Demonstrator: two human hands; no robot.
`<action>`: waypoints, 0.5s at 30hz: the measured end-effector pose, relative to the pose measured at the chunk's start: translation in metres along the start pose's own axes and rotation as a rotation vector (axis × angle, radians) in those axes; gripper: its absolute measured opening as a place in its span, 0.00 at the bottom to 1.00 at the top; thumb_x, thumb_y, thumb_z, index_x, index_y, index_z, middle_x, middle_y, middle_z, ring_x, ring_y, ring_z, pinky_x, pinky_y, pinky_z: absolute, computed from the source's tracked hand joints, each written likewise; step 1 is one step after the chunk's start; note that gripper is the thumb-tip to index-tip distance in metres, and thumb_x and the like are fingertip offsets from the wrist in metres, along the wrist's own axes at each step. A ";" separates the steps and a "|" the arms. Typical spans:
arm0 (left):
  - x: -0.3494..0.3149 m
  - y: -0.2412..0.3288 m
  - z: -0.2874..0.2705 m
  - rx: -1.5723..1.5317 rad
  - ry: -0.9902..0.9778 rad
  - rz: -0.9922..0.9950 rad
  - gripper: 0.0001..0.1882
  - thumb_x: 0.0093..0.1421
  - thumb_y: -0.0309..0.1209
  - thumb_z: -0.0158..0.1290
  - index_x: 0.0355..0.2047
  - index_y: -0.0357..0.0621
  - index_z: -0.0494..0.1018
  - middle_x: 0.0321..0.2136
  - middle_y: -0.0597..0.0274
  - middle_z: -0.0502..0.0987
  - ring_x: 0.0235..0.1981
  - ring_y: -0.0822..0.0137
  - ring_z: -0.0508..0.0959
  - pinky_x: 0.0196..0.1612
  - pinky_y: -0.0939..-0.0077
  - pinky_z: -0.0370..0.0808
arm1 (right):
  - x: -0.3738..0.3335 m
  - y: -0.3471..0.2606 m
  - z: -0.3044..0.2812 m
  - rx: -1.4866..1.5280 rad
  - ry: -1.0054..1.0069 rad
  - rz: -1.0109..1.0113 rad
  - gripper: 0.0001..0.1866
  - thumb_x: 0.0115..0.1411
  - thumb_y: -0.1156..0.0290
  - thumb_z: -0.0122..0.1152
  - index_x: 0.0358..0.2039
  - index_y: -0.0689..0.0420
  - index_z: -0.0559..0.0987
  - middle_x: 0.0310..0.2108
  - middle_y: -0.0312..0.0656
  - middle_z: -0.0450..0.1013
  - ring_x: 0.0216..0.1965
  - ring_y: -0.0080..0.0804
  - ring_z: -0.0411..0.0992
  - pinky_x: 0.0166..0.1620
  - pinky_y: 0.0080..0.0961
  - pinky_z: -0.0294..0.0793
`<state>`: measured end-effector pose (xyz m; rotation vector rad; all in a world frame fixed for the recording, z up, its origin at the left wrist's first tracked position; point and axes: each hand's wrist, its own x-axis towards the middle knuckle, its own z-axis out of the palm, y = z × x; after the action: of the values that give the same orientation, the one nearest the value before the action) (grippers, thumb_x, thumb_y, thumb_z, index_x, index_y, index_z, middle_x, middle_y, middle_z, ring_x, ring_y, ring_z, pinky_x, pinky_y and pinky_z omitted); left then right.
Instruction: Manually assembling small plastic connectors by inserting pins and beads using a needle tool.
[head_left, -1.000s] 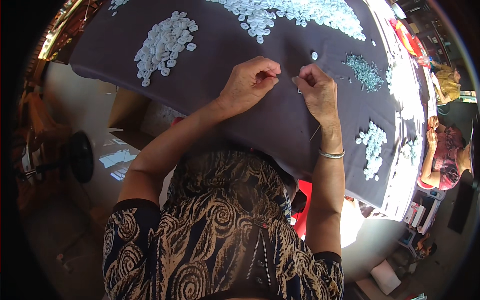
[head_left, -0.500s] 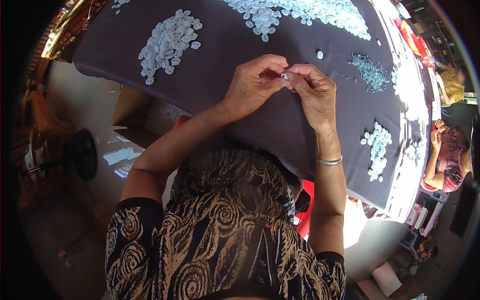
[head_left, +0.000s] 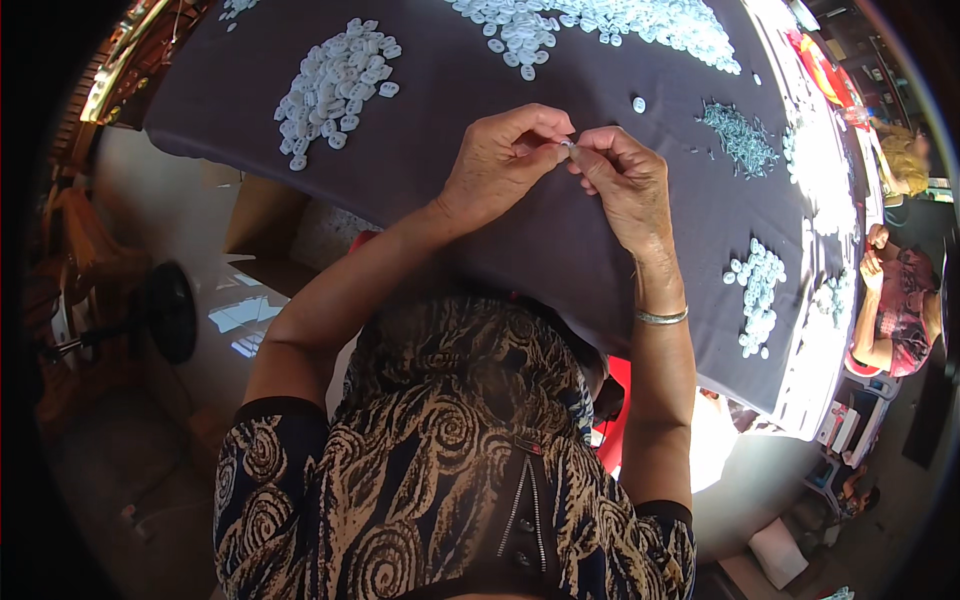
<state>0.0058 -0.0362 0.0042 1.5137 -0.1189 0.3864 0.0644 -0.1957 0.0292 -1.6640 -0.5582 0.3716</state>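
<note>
Above the dark tablecloth (head_left: pixel 520 250), my two hands meet fingertip to fingertip. My left hand (head_left: pixel 503 165) is closed in a pinch on a small white plastic piece (head_left: pixel 567 145), which the fingers mostly cover. From the other side, the thumb and forefinger of my right hand (head_left: pixel 628 190) pinch at the same piece. Whether the right fingers hold a second tiny part cannot be seen. A single white oval piece (head_left: pixel 638 104) lies on the cloth just beyond my right hand. To the right of it is a heap of thin, greyish-green slivers (head_left: pixel 740 138), too small to name.
White oval pieces lie in a heap (head_left: pixel 335 90) at the left, a large spread (head_left: pixel 640 25) at the far side and a smaller pile (head_left: pixel 757 290) at the right. Across the sunlit right edge sits another person (head_left: pixel 900 300). A cardboard box (head_left: pixel 265 220) stands below the table's left edge.
Both hands have shifted slightly, and the fingertips have closed further over the small white piece, so less of it shows. The heaps stay as they were.
</note>
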 end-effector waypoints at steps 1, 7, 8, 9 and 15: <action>0.000 0.000 0.000 -0.040 -0.009 -0.015 0.11 0.56 0.17 0.53 0.40 0.37 0.73 0.32 0.65 0.77 0.34 0.79 0.76 0.34 0.87 0.74 | 0.000 0.001 -0.001 -0.011 -0.017 -0.027 0.03 0.60 0.74 0.58 0.31 0.59 0.78 0.24 0.31 0.73 0.24 0.12 0.65 0.28 0.11 0.65; 0.003 -0.002 0.000 -0.067 -0.051 -0.089 0.11 0.56 0.16 0.53 0.40 0.37 0.73 0.32 0.66 0.76 0.34 0.79 0.75 0.36 0.86 0.74 | -0.002 -0.001 -0.002 -0.003 0.009 -0.033 0.03 0.59 0.75 0.57 0.31 0.59 0.78 0.23 0.30 0.72 0.23 0.11 0.64 0.27 0.11 0.63; 0.004 -0.002 -0.002 -0.077 -0.064 -0.086 0.11 0.56 0.16 0.53 0.40 0.37 0.73 0.32 0.66 0.76 0.34 0.79 0.75 0.36 0.86 0.74 | -0.001 0.001 -0.001 0.032 -0.007 -0.067 0.03 0.59 0.76 0.57 0.32 0.59 0.79 0.23 0.30 0.72 0.23 0.11 0.64 0.27 0.11 0.63; 0.003 -0.001 -0.006 -0.062 -0.084 -0.089 0.11 0.56 0.17 0.53 0.41 0.38 0.73 0.31 0.67 0.76 0.33 0.80 0.75 0.35 0.86 0.73 | 0.000 0.003 0.000 0.024 0.000 -0.067 0.03 0.59 0.76 0.57 0.32 0.59 0.79 0.23 0.30 0.72 0.23 0.11 0.64 0.27 0.11 0.63; 0.002 -0.007 -0.012 -0.074 -0.136 -0.094 0.12 0.57 0.20 0.55 0.43 0.40 0.73 0.30 0.69 0.75 0.30 0.80 0.74 0.33 0.86 0.73 | 0.000 0.006 -0.001 0.035 -0.081 -0.017 0.03 0.60 0.76 0.56 0.33 0.59 0.78 0.25 0.30 0.73 0.27 0.13 0.67 0.29 0.12 0.65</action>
<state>0.0080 -0.0243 -0.0026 1.4660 -0.1669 0.2011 0.0654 -0.1970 0.0233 -1.6155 -0.6226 0.4350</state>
